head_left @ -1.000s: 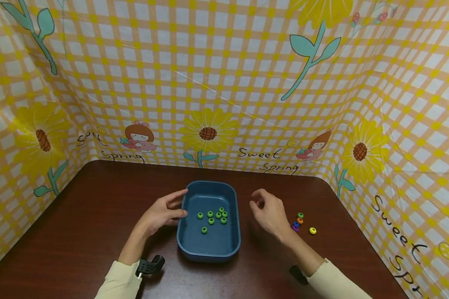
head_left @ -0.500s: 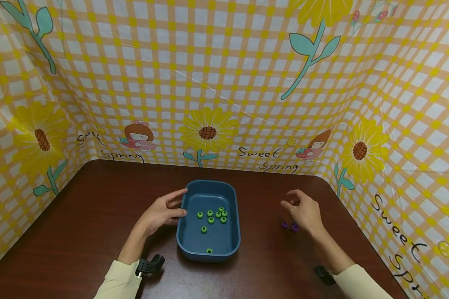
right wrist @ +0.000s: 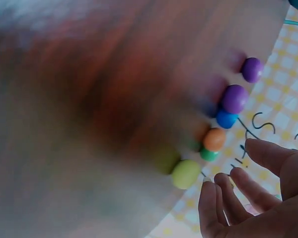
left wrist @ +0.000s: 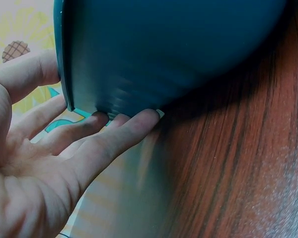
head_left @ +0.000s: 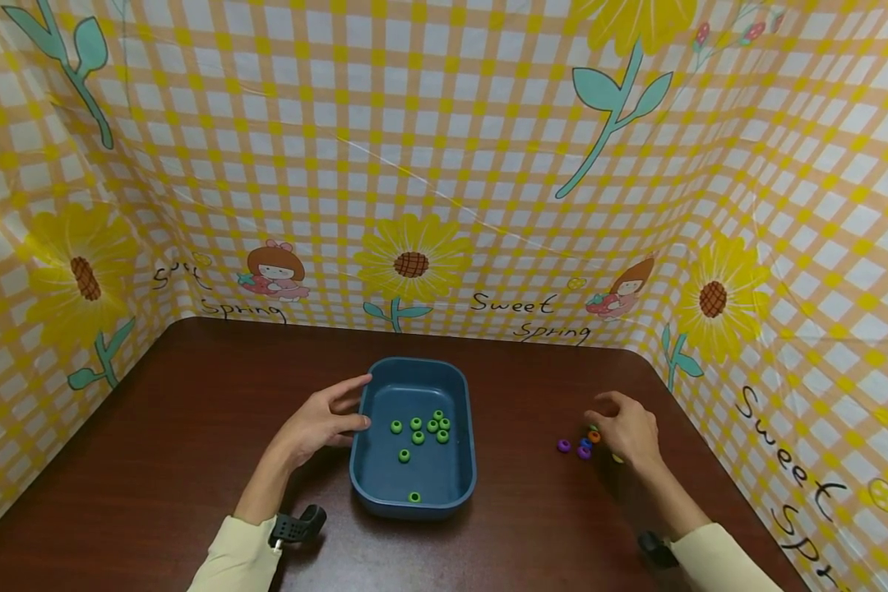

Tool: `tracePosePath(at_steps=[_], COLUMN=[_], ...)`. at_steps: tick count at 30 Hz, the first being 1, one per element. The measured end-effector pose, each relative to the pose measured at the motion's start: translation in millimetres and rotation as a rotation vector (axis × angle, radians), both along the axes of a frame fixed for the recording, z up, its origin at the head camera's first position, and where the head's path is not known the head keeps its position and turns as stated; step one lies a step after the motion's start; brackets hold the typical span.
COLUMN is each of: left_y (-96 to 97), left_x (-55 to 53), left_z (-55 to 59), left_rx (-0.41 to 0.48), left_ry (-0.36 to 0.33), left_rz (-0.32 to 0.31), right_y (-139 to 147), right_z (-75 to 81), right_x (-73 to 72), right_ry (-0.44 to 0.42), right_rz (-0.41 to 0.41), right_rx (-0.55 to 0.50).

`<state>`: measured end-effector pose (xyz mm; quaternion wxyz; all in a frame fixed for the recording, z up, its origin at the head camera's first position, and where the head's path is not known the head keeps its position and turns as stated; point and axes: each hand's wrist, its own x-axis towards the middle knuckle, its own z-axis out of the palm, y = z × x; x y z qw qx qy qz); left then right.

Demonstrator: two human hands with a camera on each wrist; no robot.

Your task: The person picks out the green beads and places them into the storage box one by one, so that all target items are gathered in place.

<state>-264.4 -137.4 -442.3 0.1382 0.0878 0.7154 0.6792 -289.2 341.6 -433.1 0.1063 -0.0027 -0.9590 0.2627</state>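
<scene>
My left hand [head_left: 321,423] touches the left wall of a dark blue rectangular box [head_left: 414,485], fingers fairly straight along its outside and rim; in the left wrist view the fingers [left wrist: 114,141] rest against the outer wall. Several green beads [head_left: 418,437] lie in the box, one [head_left: 414,497] by its near wall. My right hand [head_left: 629,432] hovers over a small group of beads on the table, holding nothing. Beside it are an orange bead [right wrist: 214,139], a green bead [right wrist: 209,154], a blue bead [right wrist: 226,118], two purple beads [right wrist: 235,99] and a yellow bead [right wrist: 186,174].
The box stands mid-table on a dark brown wooden table [head_left: 155,460]. A yellow checked cloth [head_left: 444,164] with sunflowers walls off the back and both sides. Black bands [head_left: 296,524] sit at both wrists.
My right hand has moved right, from near the box to the loose beads, then slightly lower. One more green bead now lies at the box's near end. The left hand has stayed put.
</scene>
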Motion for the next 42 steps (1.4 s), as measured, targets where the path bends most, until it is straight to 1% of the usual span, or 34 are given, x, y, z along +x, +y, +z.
tracePosePath(at_steps=[6, 10, 15, 23, 27, 32, 36, 42], left_y=[0.6, 0.4, 0.4, 1.2, 1.4, 1.2, 0.7, 0.5], left_x=[0.2, 0.4, 0.5, 1.1, 1.2, 1.4, 1.1, 1.0], left_z=[0.5, -0.1, -0.8, 0.0, 0.6, 0.8, 0.4, 0.4], left_rx=[-0.009, -0.004, 0.000, -0.002, 0.002, 0.006, 0.003, -0.003], left_ry=[0.003, -0.003, -0.005, 0.006, 0.005, 0.001, 0.002, 0.007], left_rz=[0.000, 0.001, 0.002, -0.001, -0.005, -0.006, -0.002, 0.001], right_y=[6, 7, 8, 8, 8, 7, 3, -8], right_z=[-7.5, -9.7, -11.0, -11.2, -10.7, -9.8, -7.2, -0.2], right_x=[-0.6, -0.5, -2.3, -3.6, -3.9, -3.7, -2.9, -3.6], right_ry=[-0.033, -0.054, -0.075, -0.095, -0.079, -0.039, 0.022, 0.114], right_rz=[0.007, -0.005, -0.014, 0.008, 0.009, -0.015, -0.024, -0.008], right_rx=[-0.009, -0.018, -0.008, -0.006, -0.006, -0.005, -0.004, -0.005])
